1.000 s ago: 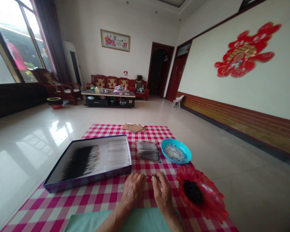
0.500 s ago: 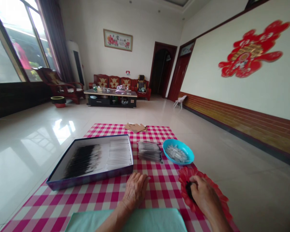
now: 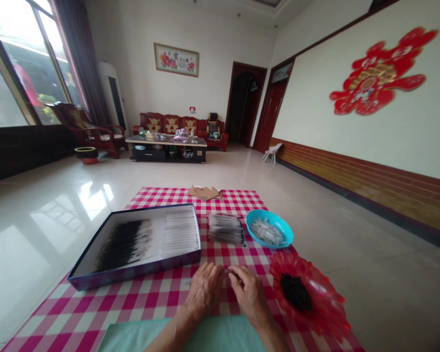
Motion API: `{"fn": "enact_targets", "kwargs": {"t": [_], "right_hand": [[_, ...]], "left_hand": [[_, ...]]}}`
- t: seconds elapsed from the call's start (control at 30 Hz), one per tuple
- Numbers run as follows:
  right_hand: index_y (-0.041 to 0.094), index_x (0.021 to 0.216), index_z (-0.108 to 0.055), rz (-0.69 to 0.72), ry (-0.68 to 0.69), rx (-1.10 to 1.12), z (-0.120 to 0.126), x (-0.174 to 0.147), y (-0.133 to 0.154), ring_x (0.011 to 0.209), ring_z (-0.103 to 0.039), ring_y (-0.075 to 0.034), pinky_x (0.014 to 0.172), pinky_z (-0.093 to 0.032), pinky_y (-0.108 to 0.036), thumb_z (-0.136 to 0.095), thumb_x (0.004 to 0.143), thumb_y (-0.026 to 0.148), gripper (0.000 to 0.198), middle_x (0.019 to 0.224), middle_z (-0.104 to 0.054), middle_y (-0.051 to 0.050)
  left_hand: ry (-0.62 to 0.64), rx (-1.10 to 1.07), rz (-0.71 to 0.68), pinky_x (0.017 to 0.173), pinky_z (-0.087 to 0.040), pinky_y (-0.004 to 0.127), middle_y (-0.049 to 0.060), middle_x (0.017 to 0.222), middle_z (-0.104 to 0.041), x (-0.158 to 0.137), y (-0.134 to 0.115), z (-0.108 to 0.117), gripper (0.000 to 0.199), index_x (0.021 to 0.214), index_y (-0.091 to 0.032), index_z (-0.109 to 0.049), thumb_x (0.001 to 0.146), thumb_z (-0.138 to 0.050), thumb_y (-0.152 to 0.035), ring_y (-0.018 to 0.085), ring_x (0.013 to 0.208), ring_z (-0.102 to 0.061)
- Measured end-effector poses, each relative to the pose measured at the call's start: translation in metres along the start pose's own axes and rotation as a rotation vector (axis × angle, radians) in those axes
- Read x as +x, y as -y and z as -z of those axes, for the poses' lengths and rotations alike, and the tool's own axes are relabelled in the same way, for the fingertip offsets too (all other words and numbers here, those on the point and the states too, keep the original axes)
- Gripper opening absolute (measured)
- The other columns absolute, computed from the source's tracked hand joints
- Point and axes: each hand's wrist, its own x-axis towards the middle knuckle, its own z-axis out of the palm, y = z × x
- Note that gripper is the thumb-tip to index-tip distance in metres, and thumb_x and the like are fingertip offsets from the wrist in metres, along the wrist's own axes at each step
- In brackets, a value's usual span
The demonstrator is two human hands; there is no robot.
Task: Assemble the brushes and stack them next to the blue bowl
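My left hand (image 3: 206, 286) is closed over the checked cloth, gripping a thin translucent tube whose faint end shows at the wrist side. Meeting it fingertip to fingertip, my right hand (image 3: 247, 291) is pinched; whatever lies in its fingers is too small to make out. To the right sits a red flower-shaped dish (image 3: 324, 293) with a heap of small black pieces (image 3: 296, 292) in its middle. Beyond my hands lies a stack of thin translucent tubes with dark ends (image 3: 226, 229). Next to it, a blue bowl (image 3: 289, 233) holds short clear pieces (image 3: 266, 231).
An open shallow box (image 3: 132, 275) at left holds rows of black-ended sticks (image 3: 122, 244) and white tubes (image 3: 179, 234). Cardboard pieces (image 3: 207, 193) lie at the far edge of the checked cloth (image 3: 157, 300). A green cloth (image 3: 132, 336) is under my forearms.
My right hand has left the black pieces in the red dish and moved left to meet my left hand's fingertips. My left hand has stayed about where it was.
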Motion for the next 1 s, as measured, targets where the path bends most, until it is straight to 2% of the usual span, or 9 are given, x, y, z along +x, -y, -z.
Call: {"fn": "enact_targets", "kwargs": {"t": [0.27,0.4,0.53,0.6,0.7,0.77,0.83,0.93,1.0], "right_hand": [[0.018,0.081,-0.063,-0.219,0.01,0.24,0.007,-0.002,0.0,0.064,-0.063,-0.018,0.059,-0.049,-0.025,-0.053,0.084,0.034,0.019,0.072,-0.068,-0.004],[0.017,0.084,-0.059,-0.343,-0.167,0.379,0.021,-0.001,-0.001,0.062,-0.061,-0.017,0.054,-0.049,-0.024,-0.051,0.084,0.043,0.027,0.074,-0.067,-0.005],[0.017,0.086,-0.057,-0.363,-0.323,0.392,0.03,0.002,-0.005,0.058,-0.06,-0.015,0.052,-0.05,-0.025,-0.048,0.086,0.044,0.028,0.075,-0.068,-0.006],[0.017,0.088,-0.057,-0.296,-0.369,0.312,0.031,0.004,-0.006,0.064,-0.063,-0.018,0.055,-0.052,-0.027,-0.048,0.086,0.042,0.026,0.078,-0.068,-0.007],[0.017,0.1,-0.058,-0.001,-0.457,0.013,0.026,0.005,-0.004,0.089,-0.063,-0.023,0.075,-0.053,-0.037,-0.053,0.084,0.033,0.023,0.098,-0.067,-0.011],[0.018,0.107,-0.058,0.227,-0.431,-0.182,0.02,0.005,0.0,0.104,-0.057,-0.024,0.088,-0.047,-0.042,-0.052,0.084,0.024,0.024,0.108,-0.064,-0.011],[0.02,0.108,-0.059,0.359,-0.352,-0.325,0.012,0.003,0.004,0.11,-0.054,-0.025,0.094,-0.04,-0.046,-0.049,0.085,0.018,0.025,0.109,-0.064,-0.009],[0.021,0.105,-0.06,0.37,-0.262,-0.492,0.003,0.001,0.007,0.11,-0.052,-0.027,0.097,-0.031,-0.051,-0.048,0.085,0.015,0.025,0.104,-0.066,-0.007],[0.022,0.1,-0.062,0.34,-0.199,-0.523,0.001,0.0,0.006,0.106,-0.053,-0.026,0.094,-0.032,-0.048,-0.046,0.085,0.014,0.024,0.098,-0.068,-0.006]], "left_hand": [[0.003,0.006,0.032,0.063,-0.038,0.028,0.001,0.072,-0.056,-0.001,0.0,0.004,0.021,0.097,-0.023,-0.058,0.093,-0.039,-0.029,0.016,0.067,-0.051],[-0.007,0.013,0.04,0.061,-0.037,0.028,0.001,0.07,-0.056,-0.001,0.001,0.004,0.02,0.099,-0.025,-0.059,0.092,-0.04,-0.029,0.016,0.065,-0.051],[-0.02,0.016,0.012,0.061,-0.037,0.028,0.002,0.071,-0.055,-0.001,0.001,0.002,0.022,0.102,-0.024,-0.058,0.092,-0.038,-0.024,0.016,0.066,-0.05],[-0.029,0.021,0.007,0.06,-0.037,0.028,0.002,0.07,-0.055,-0.002,0.001,0.001,0.023,0.101,-0.023,-0.058,0.092,-0.037,-0.023,0.016,0.066,-0.05],[-0.048,0.036,0.022,0.06,-0.037,0.028,0.002,0.07,-0.054,-0.002,0.001,0.001,0.022,0.096,-0.023,-0.059,0.091,-0.038,-0.021,0.016,0.065,-0.05],[-0.054,0.044,0.029,0.06,-0.038,0.028,0.002,0.069,-0.054,-0.002,0.001,0.001,0.021,0.094,-0.023,-0.059,0.091,-0.038,-0.02,0.016,0.065,-0.049],[-0.064,0.054,0.031,0.059,-0.038,0.027,0.002,0.07,-0.054,-0.002,0.001,0.001,0.021,0.094,-0.022,-0.059,0.091,-0.038,-0.02,0.016,0.064,-0.049],[-0.072,0.072,0.031,0.059,-0.038,0.028,0.002,0.07,-0.054,-0.002,-0.001,0.003,0.022,0.095,-0.022,-0.058,0.09,-0.038,-0.02,0.016,0.064,-0.049],[-0.059,0.08,0.038,0.06,-0.039,0.027,0.002,0.07,-0.054,-0.003,-0.002,0.004,0.022,0.094,-0.023,-0.059,0.09,-0.038,-0.02,0.016,0.065,-0.05]]}}
